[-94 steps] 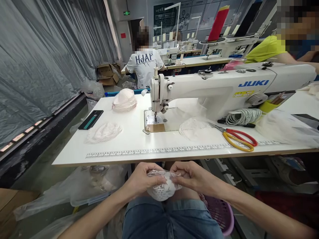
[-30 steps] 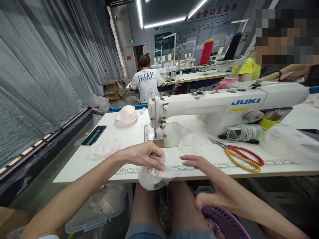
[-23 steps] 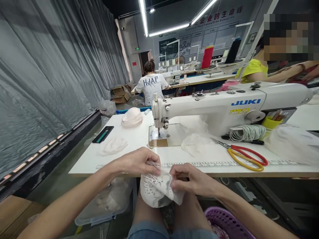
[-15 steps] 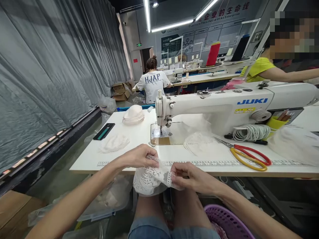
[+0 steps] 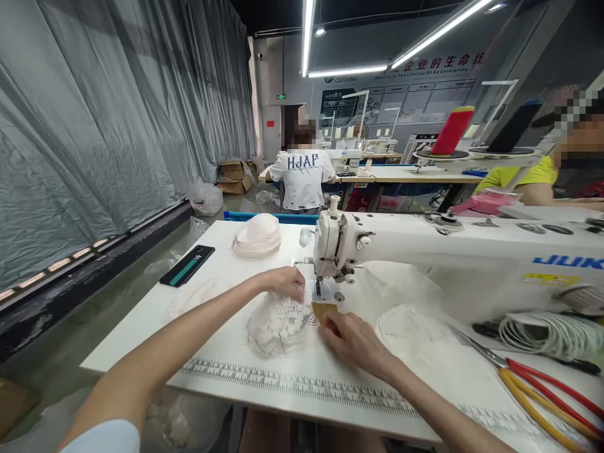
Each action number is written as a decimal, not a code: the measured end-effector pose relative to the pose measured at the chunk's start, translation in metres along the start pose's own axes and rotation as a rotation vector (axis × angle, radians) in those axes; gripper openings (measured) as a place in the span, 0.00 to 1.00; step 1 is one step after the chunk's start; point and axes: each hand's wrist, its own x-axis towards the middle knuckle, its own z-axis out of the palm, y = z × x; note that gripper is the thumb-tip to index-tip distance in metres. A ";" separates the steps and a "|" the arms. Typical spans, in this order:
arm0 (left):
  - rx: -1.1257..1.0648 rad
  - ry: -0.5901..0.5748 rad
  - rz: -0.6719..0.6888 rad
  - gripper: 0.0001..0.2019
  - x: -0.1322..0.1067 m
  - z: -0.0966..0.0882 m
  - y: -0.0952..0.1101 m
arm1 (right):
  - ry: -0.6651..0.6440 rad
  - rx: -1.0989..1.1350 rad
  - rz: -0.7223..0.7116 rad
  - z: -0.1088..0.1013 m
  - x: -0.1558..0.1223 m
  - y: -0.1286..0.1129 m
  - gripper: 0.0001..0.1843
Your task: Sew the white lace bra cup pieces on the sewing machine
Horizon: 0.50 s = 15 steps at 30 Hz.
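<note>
White lace fabric (image 5: 278, 327) lies gathered on the table just in front of the sewing machine's needle area (image 5: 319, 288). My left hand (image 5: 285, 283) is closed on its upper edge, left of the presser foot. With curled fingers, my right hand (image 5: 352, 340) pinches the lace's right end, beside the tan plate (image 5: 324, 311) on the machine bed. The fingertips of both hands are partly hidden. Another piece of white lace (image 5: 410, 330) rests to the right of my right hand.
The white sewing machine (image 5: 425, 239) spans the right side. Scissors (image 5: 523, 384) with red and yellow handles lie at right, near a coiled cord (image 5: 547, 333). A phone (image 5: 187, 265) and a pale fabric stack (image 5: 257, 236) sit at left. Co-workers sit ahead (image 5: 304, 170) and at right (image 5: 538, 176).
Both hands have moved forward with the lace, from above my lap at the table's edge to the tabletop by the needle. My view has shifted closer to the machine.
</note>
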 end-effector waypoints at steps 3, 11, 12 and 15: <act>-0.015 -0.024 -0.001 0.11 0.026 0.003 -0.016 | 0.127 -0.200 -0.151 -0.009 0.006 0.020 0.07; -0.032 -0.162 -0.022 0.17 0.051 0.004 -0.022 | 0.080 -0.347 -0.590 -0.015 0.016 0.044 0.18; 0.002 -0.167 -0.040 0.17 0.054 0.003 -0.022 | 0.082 -0.347 -0.611 -0.014 0.018 0.045 0.17; 0.165 -0.073 -0.134 0.13 0.062 -0.003 -0.024 | 0.111 -0.348 -0.635 -0.011 0.020 0.047 0.16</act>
